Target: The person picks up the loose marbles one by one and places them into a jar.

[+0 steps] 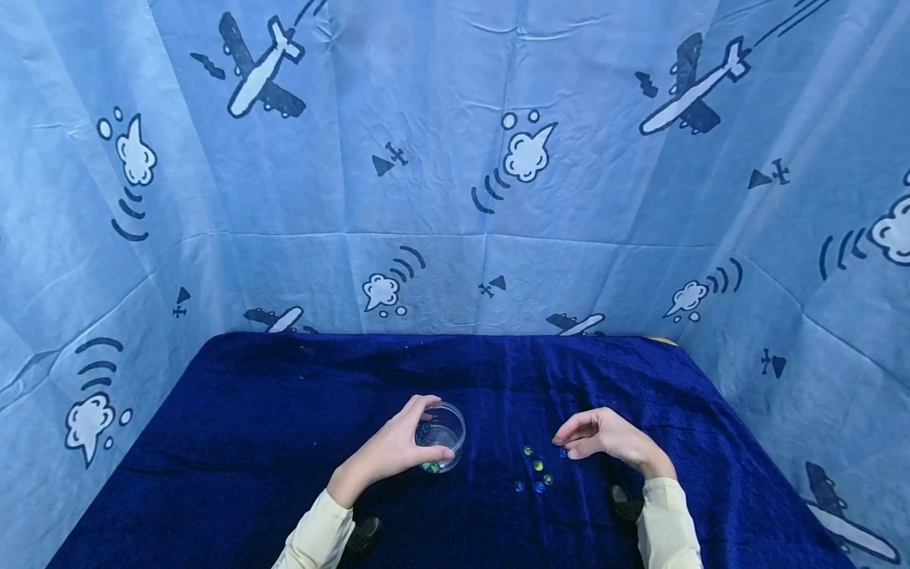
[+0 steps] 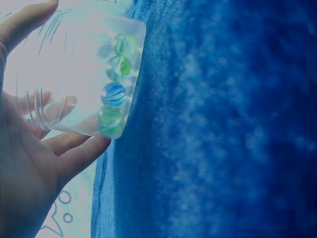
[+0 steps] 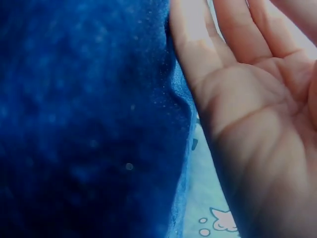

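Note:
My left hand (image 1: 398, 444) grips a clear plastic jar (image 1: 455, 431) from its left side, thumb toward the near side and fingers round the far side. Several green and blue glass marbles (image 2: 114, 94) lie at the jar's bottom, which is close over the blue cloth in the left wrist view. To the right, my right hand (image 1: 607, 438) pinches a small blue marble (image 1: 564, 453) between thumb and fingertips, low over the cloth. The right wrist view shows this hand's palm, with its fingertips out of frame. Several loose marbles (image 1: 538, 465), green and blue, lie between the hands.
Dark blue velvety cloth (image 1: 284, 411) covers the table and has soft creases. Light blue curtains (image 1: 426, 197) printed with airplanes and clouds stand behind it and at both sides. A dark strap piece (image 1: 365, 535) shows beside the left sleeve (image 1: 320, 529).

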Motion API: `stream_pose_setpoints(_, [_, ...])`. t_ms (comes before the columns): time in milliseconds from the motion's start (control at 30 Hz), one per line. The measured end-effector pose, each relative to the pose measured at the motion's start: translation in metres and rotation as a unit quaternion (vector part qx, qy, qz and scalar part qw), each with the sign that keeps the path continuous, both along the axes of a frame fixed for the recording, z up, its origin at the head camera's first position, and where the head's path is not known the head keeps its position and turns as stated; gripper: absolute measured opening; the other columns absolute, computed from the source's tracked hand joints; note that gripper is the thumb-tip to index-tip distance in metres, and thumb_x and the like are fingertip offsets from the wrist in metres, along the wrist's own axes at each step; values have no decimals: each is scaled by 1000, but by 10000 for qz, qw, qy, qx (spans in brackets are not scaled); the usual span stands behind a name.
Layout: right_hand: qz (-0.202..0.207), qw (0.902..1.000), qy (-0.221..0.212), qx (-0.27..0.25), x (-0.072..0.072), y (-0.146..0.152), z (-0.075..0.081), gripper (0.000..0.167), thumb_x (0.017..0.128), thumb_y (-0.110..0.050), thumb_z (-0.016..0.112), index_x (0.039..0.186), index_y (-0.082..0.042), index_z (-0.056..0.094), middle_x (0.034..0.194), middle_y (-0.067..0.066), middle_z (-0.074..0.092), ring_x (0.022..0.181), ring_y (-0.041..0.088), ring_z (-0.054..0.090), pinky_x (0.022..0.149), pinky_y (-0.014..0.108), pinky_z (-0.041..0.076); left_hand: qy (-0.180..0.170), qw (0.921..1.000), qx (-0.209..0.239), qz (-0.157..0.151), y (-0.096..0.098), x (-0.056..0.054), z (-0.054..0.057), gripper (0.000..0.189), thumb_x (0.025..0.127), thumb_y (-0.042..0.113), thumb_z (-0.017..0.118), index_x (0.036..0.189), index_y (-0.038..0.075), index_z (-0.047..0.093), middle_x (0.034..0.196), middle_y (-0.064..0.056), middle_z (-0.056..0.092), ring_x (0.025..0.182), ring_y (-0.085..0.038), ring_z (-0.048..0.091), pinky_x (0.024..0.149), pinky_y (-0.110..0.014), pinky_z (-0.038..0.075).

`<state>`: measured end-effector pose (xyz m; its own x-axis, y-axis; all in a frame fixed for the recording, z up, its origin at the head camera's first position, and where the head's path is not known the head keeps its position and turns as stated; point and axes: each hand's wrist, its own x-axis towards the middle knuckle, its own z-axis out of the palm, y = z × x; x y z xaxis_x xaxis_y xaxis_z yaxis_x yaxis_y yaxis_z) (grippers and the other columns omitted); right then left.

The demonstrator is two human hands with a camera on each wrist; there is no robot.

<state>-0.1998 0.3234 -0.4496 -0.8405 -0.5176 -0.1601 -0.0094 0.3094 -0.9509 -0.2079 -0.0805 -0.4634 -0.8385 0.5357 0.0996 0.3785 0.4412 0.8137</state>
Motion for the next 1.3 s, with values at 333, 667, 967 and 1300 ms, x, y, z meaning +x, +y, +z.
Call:
stream_pose_setpoints(333, [-43,9999,25,158,-4,0,-3,29,83,8,75,108,18,67,111,24,73,97,14,72,84,26,57,-49,10000,22,47,0,0,0,86,87,46,81,152,4,43,150,-12,48,133,-32,55,105,-54,47])
stream_pose_setpoints(667, [-108,9974,289,657,-8,-10,0,16,81,9,77,96,12,73,100,20,75,83,12,70,74,27,58,-79,9999,17,71,0,-1,0,85,88,46,81,152,5,43,148,-12,49,133,-32,55,104,-55,47])
stream_pose_setpoints(967, [-515,9945,467,784,-10,-18,6,12,88,2,76,96,10,72,96,15,75,85,13,67,75,25,55,-222,9997,-38,26,2,0,2,85,88,46,80,153,6,41,150,-11,48,135,-31,54,106,-55,47])
stream_pose_setpoints(1300, [-1100,9920,552,284,-13,-35,21,16,92,0,74,101,14,73,97,21,76,92,33,76,83,40,61,-176,9998,-29,29,2,-1,3,87,88,48,80,154,6,41,150,-10,48,134,-30,54,106,-53,47])
